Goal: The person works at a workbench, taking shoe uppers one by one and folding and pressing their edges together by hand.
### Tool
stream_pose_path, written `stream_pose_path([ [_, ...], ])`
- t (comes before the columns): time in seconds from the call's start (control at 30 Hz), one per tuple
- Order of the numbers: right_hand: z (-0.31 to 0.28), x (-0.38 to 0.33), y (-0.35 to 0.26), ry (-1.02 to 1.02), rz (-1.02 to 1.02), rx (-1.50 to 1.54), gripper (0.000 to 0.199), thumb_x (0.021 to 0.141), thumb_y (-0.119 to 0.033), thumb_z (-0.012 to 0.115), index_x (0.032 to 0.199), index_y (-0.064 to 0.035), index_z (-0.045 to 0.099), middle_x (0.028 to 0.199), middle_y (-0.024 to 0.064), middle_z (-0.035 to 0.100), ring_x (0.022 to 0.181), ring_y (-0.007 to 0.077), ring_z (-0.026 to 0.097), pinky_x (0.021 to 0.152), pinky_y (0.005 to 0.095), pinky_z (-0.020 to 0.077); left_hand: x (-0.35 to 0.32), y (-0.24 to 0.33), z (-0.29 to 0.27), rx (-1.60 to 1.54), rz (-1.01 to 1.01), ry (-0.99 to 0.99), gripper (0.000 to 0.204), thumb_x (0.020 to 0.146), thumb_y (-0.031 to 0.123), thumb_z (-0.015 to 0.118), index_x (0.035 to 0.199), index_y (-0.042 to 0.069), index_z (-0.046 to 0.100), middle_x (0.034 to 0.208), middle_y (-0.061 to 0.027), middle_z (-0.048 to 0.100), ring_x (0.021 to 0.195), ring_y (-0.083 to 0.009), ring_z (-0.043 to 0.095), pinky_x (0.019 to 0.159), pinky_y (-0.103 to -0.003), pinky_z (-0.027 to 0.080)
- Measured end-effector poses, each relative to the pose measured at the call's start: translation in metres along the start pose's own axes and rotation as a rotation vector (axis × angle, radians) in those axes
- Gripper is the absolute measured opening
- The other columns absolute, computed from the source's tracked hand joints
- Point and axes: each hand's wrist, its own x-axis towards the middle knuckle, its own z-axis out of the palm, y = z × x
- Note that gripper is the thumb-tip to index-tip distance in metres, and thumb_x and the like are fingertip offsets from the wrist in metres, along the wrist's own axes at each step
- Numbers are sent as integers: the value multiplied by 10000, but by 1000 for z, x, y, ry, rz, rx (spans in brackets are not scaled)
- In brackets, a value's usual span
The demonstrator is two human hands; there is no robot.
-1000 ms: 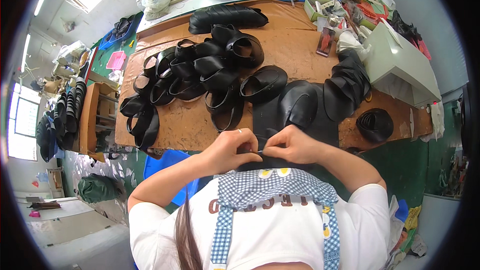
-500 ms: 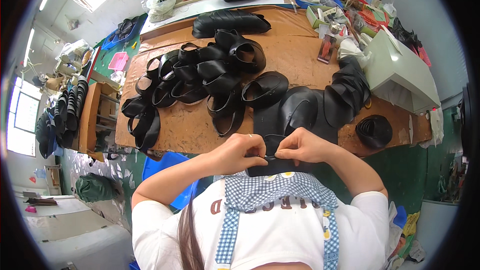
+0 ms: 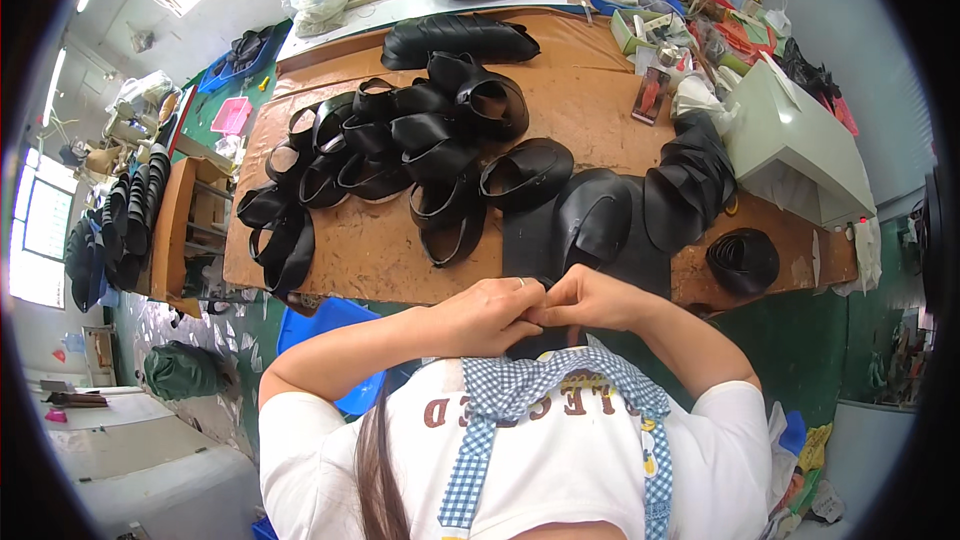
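At the table's near edge, close to my apron, my left hand (image 3: 488,312) and my right hand (image 3: 598,298) meet with fingers pinched together. Between them is a black leather shoe upper (image 3: 548,343), mostly hidden by the fingers and hanging below them. Just beyond my hands, a smooth black upper (image 3: 592,215) rests on a flat black mat (image 3: 648,255). To the left lie several black uppers closed into loops, the nearest one (image 3: 528,174) beside the mat. A fanned stack of black leather pieces (image 3: 690,175) adjoins the mat on the right.
The brown-covered table (image 3: 590,105) also bears a rolled black stack (image 3: 743,261) at right and a long black bundle (image 3: 460,43) at the back. A pale metal box (image 3: 800,145) stands at the right. Below the near edge sits a blue bin (image 3: 325,325).
My hands have drawn together and overlap more, with the left turned further over. The black upper has been pulled in nearer to my apron, and less of it shows.
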Motion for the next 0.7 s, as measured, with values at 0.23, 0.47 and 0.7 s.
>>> stream_pose_path([
  [0.23, -4, -13, 3, 160, -44, -202, 215, 922, -163, 651, 987, 26, 728, 768, 11, 662, 658, 61, 587, 553, 236, 542, 1, 2, -11, -291, -254, -118, 204, 839, 106, 728, 901, 23, 552, 778, -75, 604, 722, -174, 599, 630, -324, 465],
  [0.47, -1, -9, 9, 59, -59, 28, 218, 934, -172, 635, 980, 17, 731, 751, -4, 645, 653, 46, 574, 564, 231, 545, 5, -2, -12, -224, -173, -112, 193, 819, 40, 701, 899, 18, 526, 795, -108, 580, 723, -262, 603, 629, -353, 489],
  [0.7, -8, -5, 5, 135, -15, -7, 213, 923, -168, 645, 907, 25, 732, 720, -4, 643, 608, 43, 567, 535, 220, 521, 8, -6, 10, 33, 106, 67, 205, 797, 35, 697, 896, 30, 517, 796, -110, 549, 752, -299, 589, 617, -374, 483],
])
